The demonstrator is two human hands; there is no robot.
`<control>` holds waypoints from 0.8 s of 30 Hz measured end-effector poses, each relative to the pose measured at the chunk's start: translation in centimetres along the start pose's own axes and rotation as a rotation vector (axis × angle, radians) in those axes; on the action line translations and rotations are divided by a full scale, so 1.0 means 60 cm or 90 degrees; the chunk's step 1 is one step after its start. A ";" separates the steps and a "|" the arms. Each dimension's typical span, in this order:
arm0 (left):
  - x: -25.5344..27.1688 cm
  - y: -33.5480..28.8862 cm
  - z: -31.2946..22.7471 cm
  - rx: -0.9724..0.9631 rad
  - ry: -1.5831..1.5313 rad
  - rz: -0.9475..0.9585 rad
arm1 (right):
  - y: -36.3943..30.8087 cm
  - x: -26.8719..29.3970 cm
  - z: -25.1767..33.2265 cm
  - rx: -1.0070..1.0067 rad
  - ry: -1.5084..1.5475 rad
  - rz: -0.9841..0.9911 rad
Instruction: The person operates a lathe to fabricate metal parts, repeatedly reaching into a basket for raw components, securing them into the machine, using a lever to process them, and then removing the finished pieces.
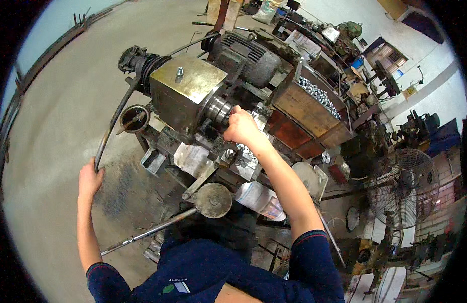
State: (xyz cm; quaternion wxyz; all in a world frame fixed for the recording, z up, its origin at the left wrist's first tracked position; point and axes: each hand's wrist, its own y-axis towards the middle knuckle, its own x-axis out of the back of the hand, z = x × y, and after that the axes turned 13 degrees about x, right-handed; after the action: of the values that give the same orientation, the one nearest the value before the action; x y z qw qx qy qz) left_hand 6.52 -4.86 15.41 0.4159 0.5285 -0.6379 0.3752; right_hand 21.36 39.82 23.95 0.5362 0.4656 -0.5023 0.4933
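Note:
My left hand (91, 178) is wrapped round the lower end of a long dark lever (115, 121), which runs up to the back end of a small lathe's headstock (185, 83). At the front of the shiny round spindle nose (219, 109), my right hand (241, 126) has its fingers pinched together. Whatever sits between those fingers is hidden by the hand. A small metal fitting (180, 72) stands on top of the headstock. Below my right hand, several small shiny metal parts (245, 155) lie on the machine bed.
An electric motor (248, 58) stands behind the headstock. To its right is a metal bin (301, 106) heaped with small metal parts (318, 96). A round disc (214, 200) and a long bar (152, 232) lie close to my body. A caged fan (405, 187) stands at right.

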 end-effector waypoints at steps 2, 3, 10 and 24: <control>0.000 0.004 -0.002 -0.010 0.005 0.000 | -0.003 -0.004 0.002 0.034 -0.049 -0.027; 0.003 0.002 -0.004 -0.003 0.000 0.014 | -0.008 -0.009 0.001 0.058 -0.072 -0.050; 0.003 0.002 -0.011 0.007 -0.019 0.017 | -0.022 0.010 0.008 0.045 -0.036 -0.093; 0.002 0.010 -0.013 0.014 0.053 -0.032 | 0.020 -0.016 -0.017 -0.009 0.233 -0.165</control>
State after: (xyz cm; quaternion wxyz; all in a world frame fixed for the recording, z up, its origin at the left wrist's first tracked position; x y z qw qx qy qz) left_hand 6.01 -4.09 15.78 0.4458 0.5323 -0.6026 0.3934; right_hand 20.25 40.85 22.95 0.6807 0.4251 -0.3361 0.4929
